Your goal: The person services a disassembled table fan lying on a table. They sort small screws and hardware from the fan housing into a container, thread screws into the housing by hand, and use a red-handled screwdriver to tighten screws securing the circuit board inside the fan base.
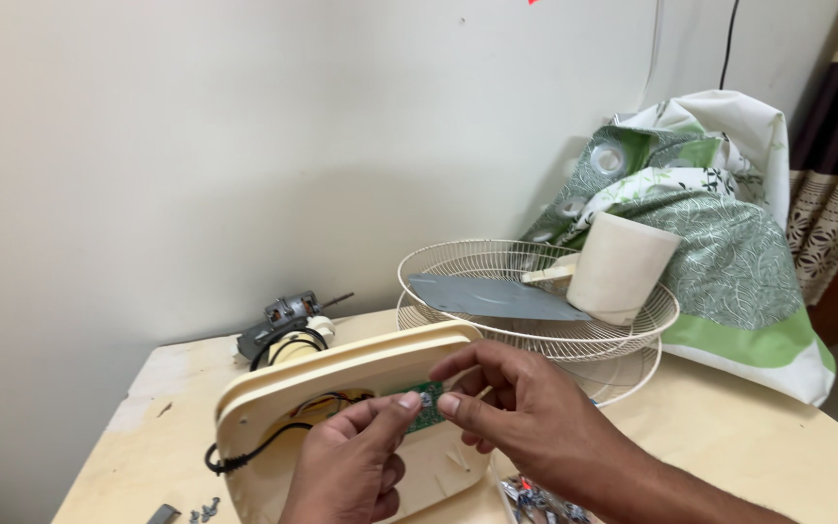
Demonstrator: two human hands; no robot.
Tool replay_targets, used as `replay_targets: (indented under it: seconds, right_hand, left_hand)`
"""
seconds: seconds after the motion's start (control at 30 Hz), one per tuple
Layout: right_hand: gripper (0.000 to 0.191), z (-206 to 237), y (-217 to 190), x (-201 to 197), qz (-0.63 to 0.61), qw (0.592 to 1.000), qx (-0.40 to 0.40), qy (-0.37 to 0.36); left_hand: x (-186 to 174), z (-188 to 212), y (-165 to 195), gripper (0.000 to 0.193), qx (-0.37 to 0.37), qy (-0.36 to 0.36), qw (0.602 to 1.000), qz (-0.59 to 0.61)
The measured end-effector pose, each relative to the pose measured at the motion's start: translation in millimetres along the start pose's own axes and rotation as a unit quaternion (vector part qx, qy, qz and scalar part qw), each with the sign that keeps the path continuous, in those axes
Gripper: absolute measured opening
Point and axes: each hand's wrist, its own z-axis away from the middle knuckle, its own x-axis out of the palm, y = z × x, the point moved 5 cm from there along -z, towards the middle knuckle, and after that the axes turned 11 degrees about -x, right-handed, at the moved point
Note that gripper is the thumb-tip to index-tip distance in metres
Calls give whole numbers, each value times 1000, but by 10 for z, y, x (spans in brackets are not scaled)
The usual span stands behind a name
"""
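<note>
On the wooden table (749, 427), both hands' fingers (409, 401) pinch a green circuit board (428, 406) over the cream fan base (341, 378).

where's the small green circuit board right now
The small green circuit board is low centre in the head view, pinched between both hands' fingertips, over the cream plastic fan base.

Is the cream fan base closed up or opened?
Opened. The cream fan base is tipped so its hollow inside faces the camera, wires showing, while the left hand and right hand pinch a small green circuit board there.
</note>
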Motion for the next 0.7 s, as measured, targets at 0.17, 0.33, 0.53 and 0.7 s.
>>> replay_targets:
  seconds: [0.17,0.33,0.53,0.7]
  right_hand:
    - [36,-11,-341,198,-21,998,-56,-6]
    - [30,-82,-533,230,5,994,-104,15]
    - [24,-137,-694,121,33,985,-159,60]
    - [34,-128,-642,-32,77,980,-172,63]
  left_hand:
    - [55,387,286,26,16,-23,1000,-5]
    - [87,629,502,27,39,-54,998,-4]
    - [195,880,733,24,113,-111,987,-21]
    - [164,891,731,31,98,-32,993,-57]
